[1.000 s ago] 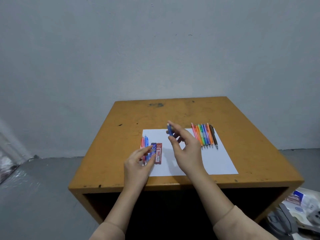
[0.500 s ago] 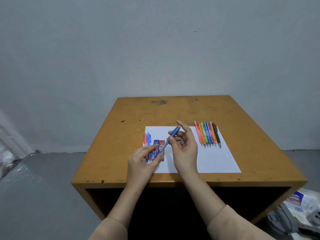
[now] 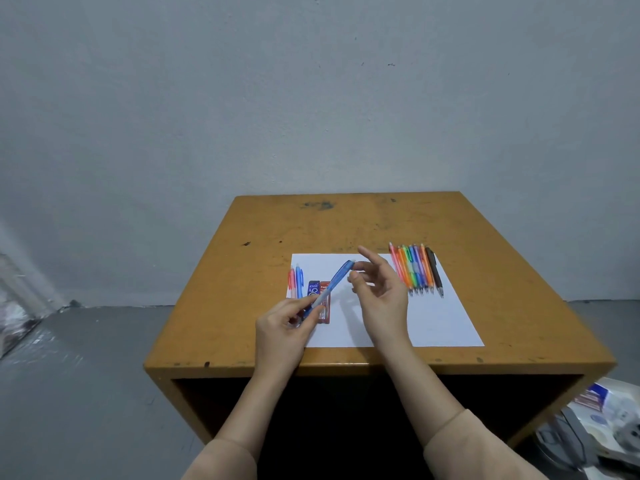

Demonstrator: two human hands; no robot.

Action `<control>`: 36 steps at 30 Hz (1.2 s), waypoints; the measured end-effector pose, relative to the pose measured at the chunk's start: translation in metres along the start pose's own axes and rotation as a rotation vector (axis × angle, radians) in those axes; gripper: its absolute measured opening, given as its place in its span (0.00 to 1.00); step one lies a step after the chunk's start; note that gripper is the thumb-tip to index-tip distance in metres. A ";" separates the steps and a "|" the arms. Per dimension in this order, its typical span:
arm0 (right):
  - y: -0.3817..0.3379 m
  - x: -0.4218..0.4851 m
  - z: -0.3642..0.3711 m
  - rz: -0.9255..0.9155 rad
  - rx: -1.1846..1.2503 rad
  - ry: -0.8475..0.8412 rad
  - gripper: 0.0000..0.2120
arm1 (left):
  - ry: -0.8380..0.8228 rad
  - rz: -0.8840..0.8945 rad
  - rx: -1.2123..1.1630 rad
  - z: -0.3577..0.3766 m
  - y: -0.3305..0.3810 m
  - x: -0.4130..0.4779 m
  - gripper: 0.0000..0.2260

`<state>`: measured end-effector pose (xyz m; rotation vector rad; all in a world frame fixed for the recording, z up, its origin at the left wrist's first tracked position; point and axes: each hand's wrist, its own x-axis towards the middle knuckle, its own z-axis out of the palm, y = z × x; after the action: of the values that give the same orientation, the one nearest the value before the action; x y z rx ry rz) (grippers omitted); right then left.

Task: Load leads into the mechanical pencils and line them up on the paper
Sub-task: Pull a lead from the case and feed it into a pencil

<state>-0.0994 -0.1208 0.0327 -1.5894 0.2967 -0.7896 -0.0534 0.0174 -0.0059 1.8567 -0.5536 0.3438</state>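
My left hand (image 3: 284, 327) grips the lower end of a blue mechanical pencil (image 3: 334, 282), which slants up to the right above the white paper (image 3: 433, 323). My right hand (image 3: 384, 299) hovers with loose fingers beside the pencil's top end, index finger raised and thumb apart from the barrel. Two lead cases, a dark blue lead case (image 3: 313, 289) and a red lead case (image 3: 325, 315), lie on the paper under the pencil. A red and a blue pencil (image 3: 296, 280) lie at the paper's left edge. A row of several coloured pencils (image 3: 415, 268) lies at its far right.
The paper lies on a small orange-brown table (image 3: 346, 223) against a grey wall. The table's front edge is near my forearms. Boxes and clutter (image 3: 602, 420) sit on the floor at the lower right.
The blue pencil passed from my right hand to my left, which now holds its lower end. My right hand let go and opened beside the top end.
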 end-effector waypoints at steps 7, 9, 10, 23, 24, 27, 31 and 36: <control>0.012 0.021 -0.026 -0.006 -0.429 -0.043 0.15 | 0.070 -0.019 -0.001 0.000 0.001 0.000 0.12; 0.019 0.026 -0.029 0.013 -0.533 -0.080 0.15 | 0.076 -0.012 0.001 0.001 0.001 0.000 0.11; 0.022 0.028 -0.030 0.034 -0.598 -0.103 0.15 | 0.077 -0.009 0.003 0.001 0.001 0.000 0.11; 0.042 0.038 -0.019 0.115 -0.868 -0.083 0.12 | 0.064 -0.026 0.023 0.000 0.001 -0.001 0.12; 0.041 0.038 -0.019 0.122 -0.865 -0.078 0.10 | 0.061 -0.029 0.029 0.000 0.001 -0.001 0.12; 0.040 0.037 -0.020 0.120 -0.824 -0.077 0.06 | 0.058 -0.037 0.042 0.000 0.001 -0.001 0.11; 0.037 0.033 -0.023 0.095 -0.754 -0.079 0.03 | 0.054 -0.048 0.037 0.000 0.002 -0.002 0.11; 0.031 0.029 -0.027 0.097 -0.526 -0.061 0.02 | 0.034 -0.061 0.049 0.000 0.002 -0.001 0.12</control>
<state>-0.0876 -0.1648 0.0124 -2.0680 0.5663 -0.6134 -0.0552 0.0164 -0.0044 1.9075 -0.4678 0.3499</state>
